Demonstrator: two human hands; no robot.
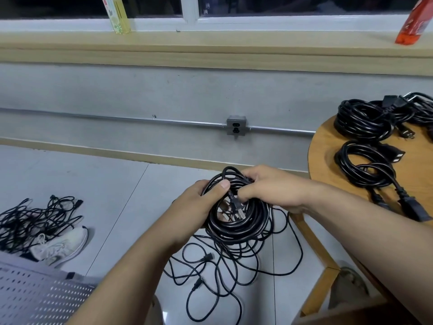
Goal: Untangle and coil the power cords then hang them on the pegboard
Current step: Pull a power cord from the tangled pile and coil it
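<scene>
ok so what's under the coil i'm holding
Loose black cords lie tangled on the tiled floor below the coil, gripped by the left hand and the right hand. The coil covers part of the tangle, so its full extent cannot be seen.

Floor (pixel 105 184) open lt, table (pixel 322 158) rt, cords (pixel 234 266) prob underfoot

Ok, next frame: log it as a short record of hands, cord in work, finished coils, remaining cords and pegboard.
hands: left hand and right hand both grip the black coiled power cord
finished: black cord coils on round wooden table
remaining: tangled black cord pile on floor at left; loose black cords below the hands
pegboard: white perforated pegboard, lower left, no cord on visible part
</scene>
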